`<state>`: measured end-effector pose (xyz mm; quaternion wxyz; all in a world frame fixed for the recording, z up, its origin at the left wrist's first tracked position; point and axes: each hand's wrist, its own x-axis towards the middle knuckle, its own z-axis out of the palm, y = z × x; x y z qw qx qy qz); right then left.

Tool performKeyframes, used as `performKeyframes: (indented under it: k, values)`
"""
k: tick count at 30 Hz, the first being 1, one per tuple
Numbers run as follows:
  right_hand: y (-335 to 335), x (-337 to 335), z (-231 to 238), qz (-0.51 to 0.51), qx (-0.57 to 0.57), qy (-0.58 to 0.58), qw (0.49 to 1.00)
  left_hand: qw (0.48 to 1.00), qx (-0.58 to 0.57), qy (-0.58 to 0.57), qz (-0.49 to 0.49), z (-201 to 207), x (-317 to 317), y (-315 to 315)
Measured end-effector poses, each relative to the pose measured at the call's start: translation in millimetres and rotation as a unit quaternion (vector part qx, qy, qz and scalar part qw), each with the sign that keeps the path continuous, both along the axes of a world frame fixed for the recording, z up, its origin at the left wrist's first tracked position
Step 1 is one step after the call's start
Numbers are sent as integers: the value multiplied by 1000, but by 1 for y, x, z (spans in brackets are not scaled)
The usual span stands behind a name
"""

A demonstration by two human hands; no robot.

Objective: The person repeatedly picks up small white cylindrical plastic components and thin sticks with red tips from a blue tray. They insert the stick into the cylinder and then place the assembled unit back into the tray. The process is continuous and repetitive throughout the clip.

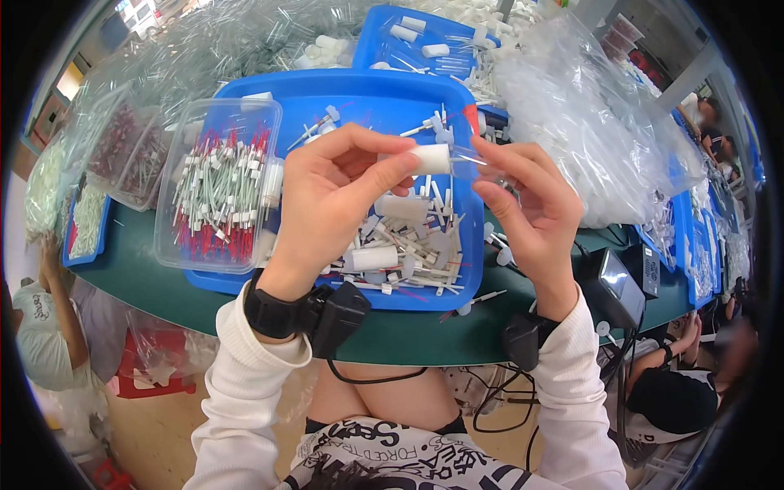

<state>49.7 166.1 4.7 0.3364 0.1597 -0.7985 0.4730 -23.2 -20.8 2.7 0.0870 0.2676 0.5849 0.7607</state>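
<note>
My left hand (347, 184) pinches a short white plastic cylinder (431, 159) between thumb and fingers, above a blue tray (343, 82). At the cylinder's right end, my right hand (535, 200) has its thumb and fingers round a thin transparent plastic piece (465, 162). Whether that piece sits inside the cylinder or only against it, I cannot tell. Just above the right fingertips an orange-red pointed piece (471, 120) shows. Below my hands, the tray holds more white cylinders (374, 259) and small white stick-like parts (420, 265).
On the tray's left stands a transparent box (260, 122) of wired parts with red ends (220, 192). Bags of transparent plastic (563, 122) pile up behind and right. A black device (612, 286) sits on the green table (392, 347). Other people sit at both sides.
</note>
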Motion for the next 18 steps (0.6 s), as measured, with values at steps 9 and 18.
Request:
performKeyframes:
  k: [9, 18]
  values:
    - [-4, 1, 1, -7, 130, 4, 991, 994, -74, -1, -75, -1, -9, -10]
    - [-2, -3, -6, -35, 25, -36, 998, 998, 16, -31, -45, 0, -3, -1]
